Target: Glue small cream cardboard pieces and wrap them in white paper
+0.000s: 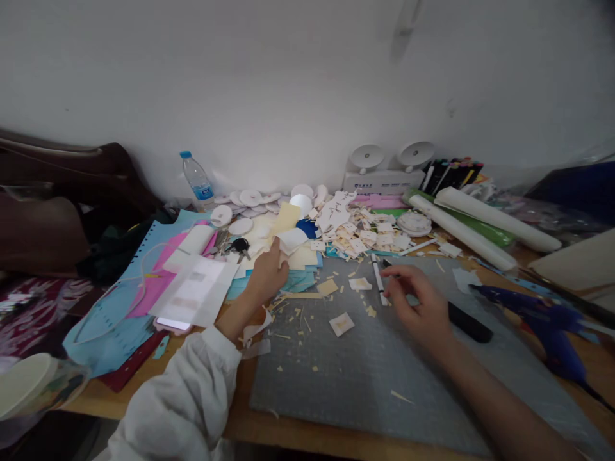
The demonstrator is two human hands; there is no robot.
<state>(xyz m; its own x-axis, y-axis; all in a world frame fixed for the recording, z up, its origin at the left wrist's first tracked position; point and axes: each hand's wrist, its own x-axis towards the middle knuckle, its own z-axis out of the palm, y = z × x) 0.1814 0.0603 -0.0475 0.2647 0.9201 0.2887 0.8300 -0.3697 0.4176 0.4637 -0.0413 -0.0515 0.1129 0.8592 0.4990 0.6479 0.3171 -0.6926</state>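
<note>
Paper piece (294, 241), white, lies at far side of left hand (265, 276), thumb and index finger apart. Black tool (471, 323) extends under right hand (421, 304); grip cannot be determined.

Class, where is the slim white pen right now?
In the head view, the slim white pen lies on the grey mat, right of centre, just left of the right hand.

Wooden worktop (259, 430), crowded. Grey mat (346, 394) covers much of centre and right. Pile of cream and blue paper (304, 259) behind its left corner. Punched blue sheets (110, 298) at left, flat red item (129, 365) partly beneath. Clear bottle (196, 178) upright at back.
</note>
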